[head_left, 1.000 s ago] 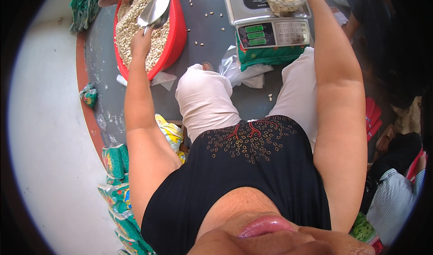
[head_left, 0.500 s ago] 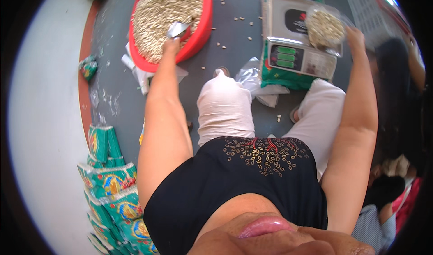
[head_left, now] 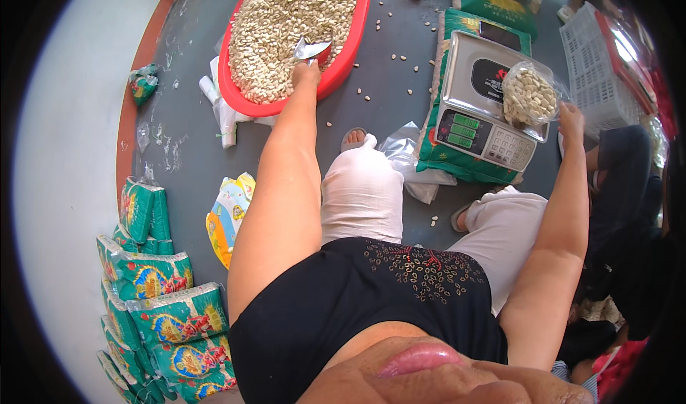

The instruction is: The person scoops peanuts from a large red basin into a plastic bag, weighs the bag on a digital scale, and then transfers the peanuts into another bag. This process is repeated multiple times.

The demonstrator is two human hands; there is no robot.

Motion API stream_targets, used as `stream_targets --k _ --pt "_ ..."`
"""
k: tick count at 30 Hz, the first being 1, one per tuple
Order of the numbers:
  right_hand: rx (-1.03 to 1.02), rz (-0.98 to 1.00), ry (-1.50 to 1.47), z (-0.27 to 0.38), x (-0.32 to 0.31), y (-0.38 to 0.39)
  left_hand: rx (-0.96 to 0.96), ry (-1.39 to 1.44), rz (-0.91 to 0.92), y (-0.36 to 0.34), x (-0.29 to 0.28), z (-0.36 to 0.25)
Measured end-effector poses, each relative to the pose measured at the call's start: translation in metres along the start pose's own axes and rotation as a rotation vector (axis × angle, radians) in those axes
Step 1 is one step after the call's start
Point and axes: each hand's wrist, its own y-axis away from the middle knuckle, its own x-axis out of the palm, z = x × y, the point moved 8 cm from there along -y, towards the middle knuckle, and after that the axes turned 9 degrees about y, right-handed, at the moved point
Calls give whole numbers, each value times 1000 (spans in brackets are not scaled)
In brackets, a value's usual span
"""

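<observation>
My left hand [head_left: 306, 77] is closed round the handle of a shiny metal scoop [head_left: 311, 50]. The scoop lies in a red oval tub [head_left: 245, 106] heaped with pale beans or large seeds [head_left: 286, 18], close to its right wall. Over to the right, my right hand [head_left: 570, 121] pinches the edge of a clear plastic bag [head_left: 529, 97] partly filled with the same pale pieces. This bag rests on the plate of a digital scale [head_left: 461, 82], whose green display is lit. Under the scale is a green filled package [head_left: 430, 147].
Green printed packages [head_left: 161, 275] are stacked by the wall at left. White plastic rolls [head_left: 218, 107] lie beside the tub. Loose pieces [head_left: 401, 57] dot the grey floor. A phone [head_left: 500, 35] sits beyond the scale; a white crate [head_left: 597, 68] and another person [head_left: 625, 168] are at right.
The view has shifted, so tub and scale appear further right and more of the far floor shows. The scoop has tilted slightly among the beans. Both hands keep their holds.
</observation>
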Motion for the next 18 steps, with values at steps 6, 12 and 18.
stream_targets --k 6,12,18 --pt "6 46 14 -2 12 -10 22 225 -212 34 -19 7" --pt "-9 4 -5 5 10 -5 152 217 -376 81 -64 -13" --pt "-87 -40 209 4 7 -25 479 181 -260 105 -77 -85"
